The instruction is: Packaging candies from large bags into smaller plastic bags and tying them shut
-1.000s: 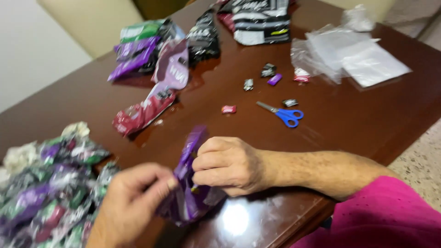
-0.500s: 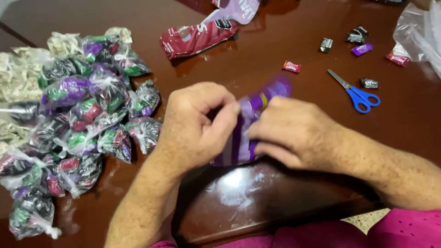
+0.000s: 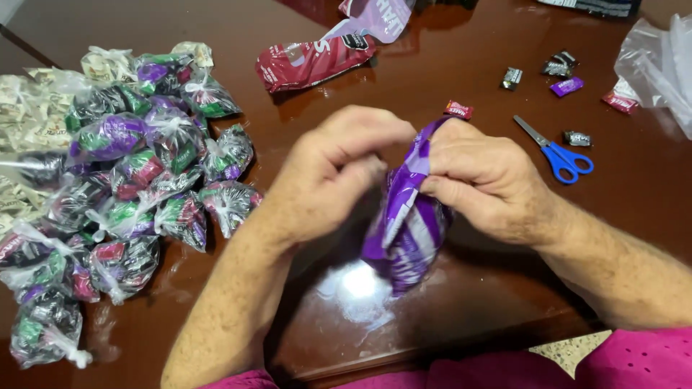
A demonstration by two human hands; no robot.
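Both hands grip the top edge of a purple candy bag (image 3: 407, 230) held upright over the dark wooden table (image 3: 461, 295). My left hand (image 3: 331, 176) pinches the bag's upper left edge with thumb and fingers. My right hand (image 3: 486, 180) pinches the upper right edge, fingers curled over the top. The bag hangs below the hands, crumpled, its bottom near the table surface.
A pile of several small tied clear bags of candy (image 3: 122, 187) fills the left. A red candy bag (image 3: 313, 61) lies at the top middle. Blue-handled scissors (image 3: 559, 151), loose wrapped candies (image 3: 458, 109) and clear plastic bags (image 3: 659, 61) lie to the right.
The camera view has swung left and down, bringing the pile of tied bags into view. Both hands have closed together on the purple bag's top edge and lifted it upright.
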